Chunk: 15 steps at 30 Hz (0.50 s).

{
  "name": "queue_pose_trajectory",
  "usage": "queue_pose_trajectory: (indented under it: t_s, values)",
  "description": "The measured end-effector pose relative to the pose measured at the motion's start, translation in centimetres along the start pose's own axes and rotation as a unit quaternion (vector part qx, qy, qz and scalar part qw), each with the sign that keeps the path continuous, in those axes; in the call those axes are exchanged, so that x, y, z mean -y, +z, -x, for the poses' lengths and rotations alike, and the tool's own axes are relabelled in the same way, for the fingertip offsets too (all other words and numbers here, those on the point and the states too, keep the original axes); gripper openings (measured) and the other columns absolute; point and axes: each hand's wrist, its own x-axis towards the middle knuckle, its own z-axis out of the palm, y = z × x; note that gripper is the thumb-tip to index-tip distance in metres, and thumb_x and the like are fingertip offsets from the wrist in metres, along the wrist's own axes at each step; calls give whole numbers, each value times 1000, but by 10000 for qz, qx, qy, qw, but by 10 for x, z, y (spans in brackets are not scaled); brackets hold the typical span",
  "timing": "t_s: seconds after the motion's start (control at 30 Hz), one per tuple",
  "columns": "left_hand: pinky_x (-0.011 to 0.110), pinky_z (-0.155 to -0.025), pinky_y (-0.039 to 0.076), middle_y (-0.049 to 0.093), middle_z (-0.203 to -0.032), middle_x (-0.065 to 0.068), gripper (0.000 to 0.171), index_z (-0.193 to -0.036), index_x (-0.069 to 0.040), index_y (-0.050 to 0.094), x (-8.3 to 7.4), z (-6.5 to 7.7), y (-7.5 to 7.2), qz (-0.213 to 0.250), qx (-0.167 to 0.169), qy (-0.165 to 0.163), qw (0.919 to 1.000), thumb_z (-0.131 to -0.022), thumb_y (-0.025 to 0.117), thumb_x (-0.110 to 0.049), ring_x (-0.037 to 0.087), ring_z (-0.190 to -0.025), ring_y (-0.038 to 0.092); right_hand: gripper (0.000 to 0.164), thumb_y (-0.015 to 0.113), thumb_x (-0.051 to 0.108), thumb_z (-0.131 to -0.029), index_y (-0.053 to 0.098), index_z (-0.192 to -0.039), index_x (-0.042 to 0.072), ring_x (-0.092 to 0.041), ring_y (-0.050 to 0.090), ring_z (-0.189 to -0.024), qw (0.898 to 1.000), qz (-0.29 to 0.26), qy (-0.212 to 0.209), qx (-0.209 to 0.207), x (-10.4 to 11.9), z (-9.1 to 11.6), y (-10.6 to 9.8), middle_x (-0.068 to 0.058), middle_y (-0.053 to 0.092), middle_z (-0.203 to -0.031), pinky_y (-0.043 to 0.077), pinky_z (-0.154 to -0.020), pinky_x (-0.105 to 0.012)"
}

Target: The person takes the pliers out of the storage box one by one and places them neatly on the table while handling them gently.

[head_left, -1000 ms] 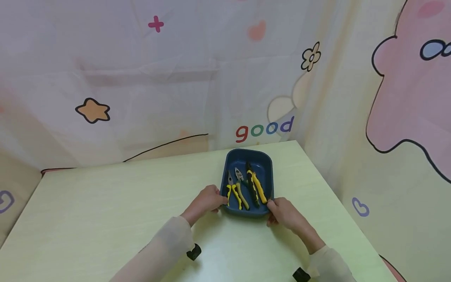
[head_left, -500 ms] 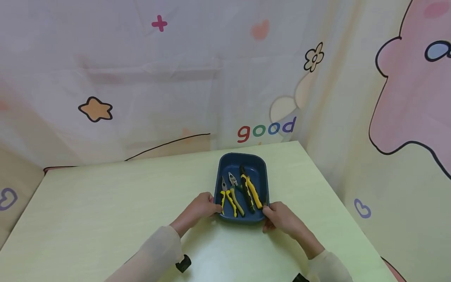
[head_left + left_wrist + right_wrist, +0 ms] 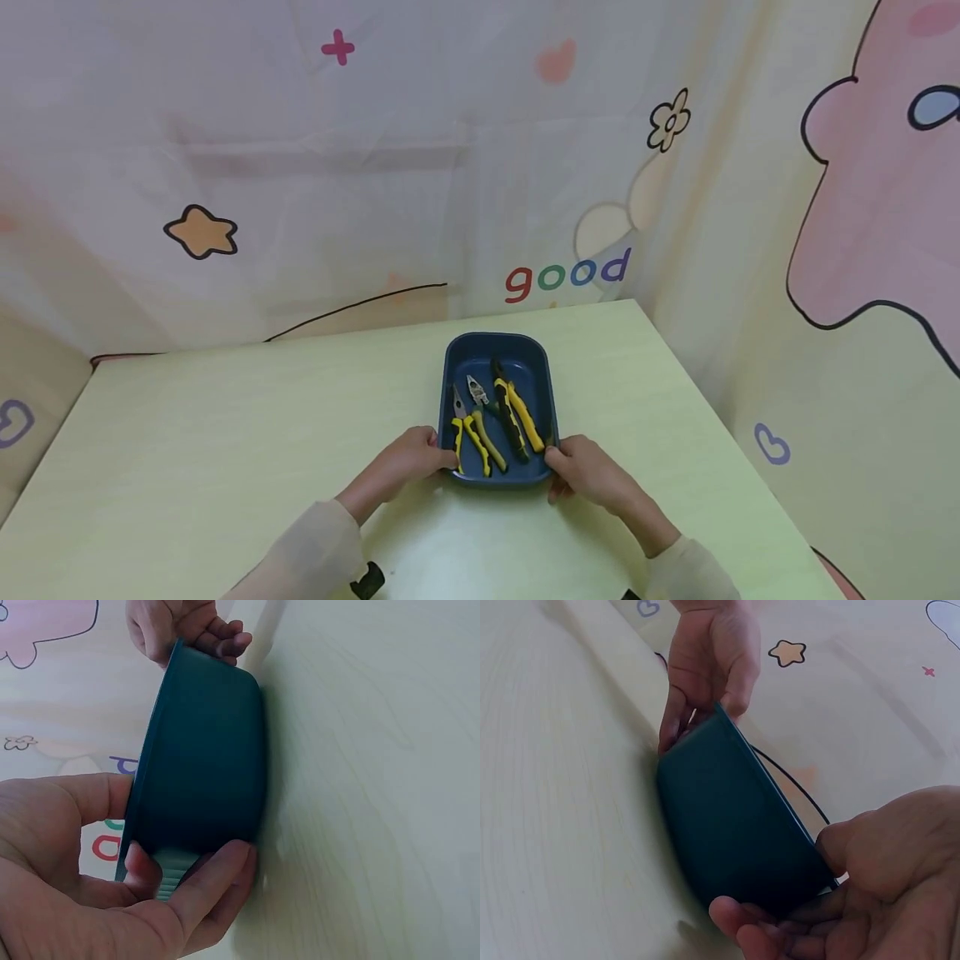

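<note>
A dark blue rectangular tray (image 3: 534,375) with rounded corners sits between the two hands, close to the tabletop. Inside lie needle-nose pliers (image 3: 480,450) with yellow-and-black handles, pliers (image 3: 487,437) with a dull yellow handle, and larger black-and-yellow pliers (image 3: 510,421). My left hand (image 3: 414,456) grips the near left corner, thumb over the rim and fingers against the outer wall, as the left wrist view shows. At the near right corner my right hand (image 3: 592,471) holds the tray likewise. From the wrist views, the tray's interior is hidden.
A pale wooden table (image 3: 225,433) carries the tray. Behind it hangs a printed curtain (image 3: 337,208) with the word "good", and another printed panel (image 3: 750,333) rises along the right edge. Black wrist straps (image 3: 367,581) sit by the sleeves.
Both hands have brought the tray to the left and nearer to me across the table. The pliers inside moved along with it, and the grip looks the same.
</note>
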Motion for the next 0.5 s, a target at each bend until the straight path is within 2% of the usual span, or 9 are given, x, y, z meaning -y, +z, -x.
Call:
queue_pose_trajectory:
  t_s: [0.23,0.5]
  values:
    - [33,-67,41,63,-81,12,25,-83,-4,53,4,10,-7,-35,108,-138,9998,-91,74,-15,22,-73,54,27,50,11,-96,62,-77,-3,-23,66,-59,9998,166,12,60,6,-1,6,-13,69,-65,51,-57,-32]
    - [35,-75,54,62,-87,10,16,-89,-3,55,11,19,-9,365,-19,-214,9991,-92,68,-10,22,-78,61,27,51,11,-96,63,-77,-3,-23,66,-58,9995,232,-70,195,9,-1,13,-12,69,-64,47,-55,-29]
